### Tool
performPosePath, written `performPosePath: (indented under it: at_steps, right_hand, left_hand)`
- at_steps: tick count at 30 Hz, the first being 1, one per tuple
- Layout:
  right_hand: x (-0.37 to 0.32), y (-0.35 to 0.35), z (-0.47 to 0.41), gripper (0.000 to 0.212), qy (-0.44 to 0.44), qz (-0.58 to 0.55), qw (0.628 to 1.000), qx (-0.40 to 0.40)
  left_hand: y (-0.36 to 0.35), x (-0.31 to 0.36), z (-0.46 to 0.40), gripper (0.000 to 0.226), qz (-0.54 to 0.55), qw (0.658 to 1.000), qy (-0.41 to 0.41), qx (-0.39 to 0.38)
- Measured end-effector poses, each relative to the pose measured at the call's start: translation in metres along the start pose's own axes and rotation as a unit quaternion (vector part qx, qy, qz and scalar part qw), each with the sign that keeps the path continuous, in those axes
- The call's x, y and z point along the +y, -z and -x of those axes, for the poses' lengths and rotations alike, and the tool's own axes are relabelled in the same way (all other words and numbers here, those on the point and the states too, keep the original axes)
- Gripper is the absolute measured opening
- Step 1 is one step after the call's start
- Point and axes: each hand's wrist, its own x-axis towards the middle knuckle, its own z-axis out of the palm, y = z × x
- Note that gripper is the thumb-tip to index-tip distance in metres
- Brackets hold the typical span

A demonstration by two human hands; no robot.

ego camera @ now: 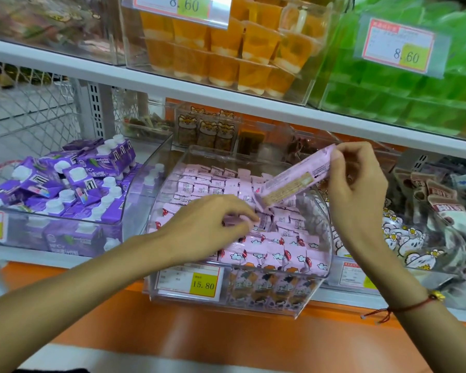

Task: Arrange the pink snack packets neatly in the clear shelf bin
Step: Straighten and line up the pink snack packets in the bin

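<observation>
Pink snack packets (pixel 256 208), small and printed with white clouds and a red figure, lie in rows filling a clear shelf bin (pixel 324 211) with a curved front. Left hand (pixel 213 227) reaches into the bin, fingers pinching one packet, while right hand (pixel 358 189) holds a long pink packet (pixel 296 181) tilted above the bin, fingers clamped on its upper end. Yellow price label (pixel 203 285) on the bin front reads 15.80; tags on the shelf above read 8.60.

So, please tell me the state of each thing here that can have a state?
Long pink packet: lifted above the bin, tilted, pinched at its upper end by the right hand.
Left hand: fingers curled on a small packet in the pile.
Pink snack packets: in rows, some loose.
Clear shelf bin: open-topped, nearly full.
</observation>
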Motion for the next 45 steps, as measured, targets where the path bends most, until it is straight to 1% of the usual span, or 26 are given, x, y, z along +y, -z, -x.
performPosePath:
  at_steps: [1, 2, 3, 5, 7, 9, 11, 12, 14, 16, 18, 20, 21, 23, 25, 26, 28, 30, 31, 32, 34, 37, 39, 41, 43, 45]
  right_hand:
    - [-0.001, 0.001, 0.0, 0.01, -0.038, -0.022, 0.999, -0.007]
    - [-0.002, 0.0, 0.001, 0.011, -0.073, -0.043, 0.996, -0.023]
    - [-0.004, -0.001, 0.002, 0.012, -0.106, -0.064, 0.991, -0.044]
    - [-0.006, -0.004, 0.005, 0.014, -0.166, -0.114, 0.976, -0.081]
    - [-0.009, -0.008, 0.008, 0.015, -0.223, -0.166, 0.954, -0.108]
    - [-0.01, -0.01, 0.009, 0.016, -0.257, -0.185, 0.94, -0.128]
    - [-0.008, -0.01, 0.008, 0.014, -0.279, -0.186, 0.931, -0.144]
    - [-0.007, -0.01, 0.007, 0.012, -0.284, -0.175, 0.931, -0.147]
    - [-0.003, -0.008, 0.006, 0.013, -0.249, -0.11, 0.952, -0.137]
    - [-0.005, -0.004, 0.007, 0.017, -0.158, -0.078, 0.976, -0.13]
    - [-0.009, 0.001, 0.009, 0.03, -0.038, -0.057, 0.979, -0.191]
    - [-0.012, 0.002, 0.013, 0.05, 0.079, 0.019, 0.953, -0.293]
    - [-0.013, 0.001, 0.015, 0.056, 0.122, 0.064, 0.934, -0.329]
    - [-0.015, -0.003, 0.017, 0.053, 0.157, 0.114, 0.919, -0.343]
    - [-0.014, -0.004, 0.017, 0.042, 0.138, 0.098, 0.934, -0.315]
    - [-0.012, -0.004, 0.016, 0.037, 0.108, 0.067, 0.945, -0.302]
    - [-0.011, -0.004, 0.013, 0.029, -0.007, -0.029, 0.955, -0.295]
    - [-0.007, -0.005, 0.012, 0.025, -0.14, -0.124, 0.935, -0.303]
    - [-0.005, -0.005, 0.011, 0.026, -0.177, -0.141, 0.923, -0.31]
    - [-0.002, -0.006, 0.012, 0.029, -0.197, -0.144, 0.916, -0.32]
    - [0.001, -0.006, 0.013, 0.034, -0.219, -0.151, 0.907, -0.326]
    - [0.001, -0.007, 0.014, 0.049, -0.218, -0.149, 0.914, -0.308]
    - [0.0, -0.007, 0.013, 0.067, -0.185, -0.131, 0.929, -0.291]
    - [-0.001, -0.007, 0.014, 0.084, -0.139, -0.104, 0.945, -0.278]
    - [-0.002, -0.008, 0.016, 0.086, -0.082, -0.052, 0.956, -0.278]
    - [-0.001, -0.01, 0.018, 0.073, -0.031, -0.002, 0.954, -0.299]
  left_hand:
    - [0.001, 0.002, -0.001, 0.023, 0.078, 0.995, 0.032, 0.057]
    - [0.003, 0.005, -0.002, 0.035, 0.141, 0.983, 0.059, 0.101]
    - [0.005, 0.007, -0.004, 0.047, 0.182, 0.973, 0.073, 0.12]
    - [0.007, 0.012, -0.005, 0.06, 0.233, 0.965, 0.072, 0.097]
    - [0.007, 0.015, -0.006, 0.054, 0.259, 0.962, 0.064, 0.052]
    - [0.006, 0.015, -0.005, 0.032, 0.267, 0.961, 0.065, 0.035]
    - [0.007, 0.015, -0.006, 0.022, 0.304, 0.945, 0.116, 0.045]
    - [0.009, 0.015, -0.006, 0.023, 0.343, 0.924, 0.16, 0.057]
    - [0.012, 0.016, -0.007, 0.03, 0.42, 0.873, 0.235, 0.076]
    - [0.014, 0.017, -0.007, 0.033, 0.432, 0.858, 0.264, 0.09]
    - [0.015, 0.019, -0.008, 0.035, 0.421, 0.861, 0.27, 0.092]
    - [0.016, 0.023, -0.008, 0.04, 0.403, 0.871, 0.267, 0.09]
    - [0.016, 0.024, -0.008, 0.042, 0.386, 0.88, 0.262, 0.09]
    - [0.014, 0.027, -0.007, 0.042, 0.336, 0.905, 0.242, 0.096]
    - [0.012, 0.029, -0.007, 0.047, 0.312, 0.917, 0.22, 0.116]
    - [0.012, 0.028, -0.008, 0.051, 0.32, 0.915, 0.206, 0.134]
    - [0.013, 0.025, -0.011, 0.054, 0.331, 0.913, 0.167, 0.171]
    - [0.01, 0.018, -0.01, 0.038, 0.263, 0.941, 0.112, 0.179]
    - [0.009, 0.015, -0.009, 0.027, 0.217, 0.958, 0.082, 0.166]
    - [0.006, 0.011, -0.009, 0.022, 0.176, 0.971, 0.059, 0.149]
    - [0.002, 0.006, -0.008, 0.023, 0.122, 0.983, 0.048, 0.13]
    - [0.0, 0.001, -0.007, 0.019, 0.064, 0.993, 0.046, 0.086]
    - [0.0, -0.001, -0.005, 0.022, 0.027, 0.999, 0.033, 0.018]
    - [-0.001, -0.003, -0.002, 0.029, -0.066, 0.997, 0.017, -0.035]
    - [-0.001, -0.004, 0.0, 0.032, -0.166, 0.985, -0.007, -0.041]
    - [0.0, -0.004, 0.001, 0.032, -0.207, 0.978, -0.019, -0.025]
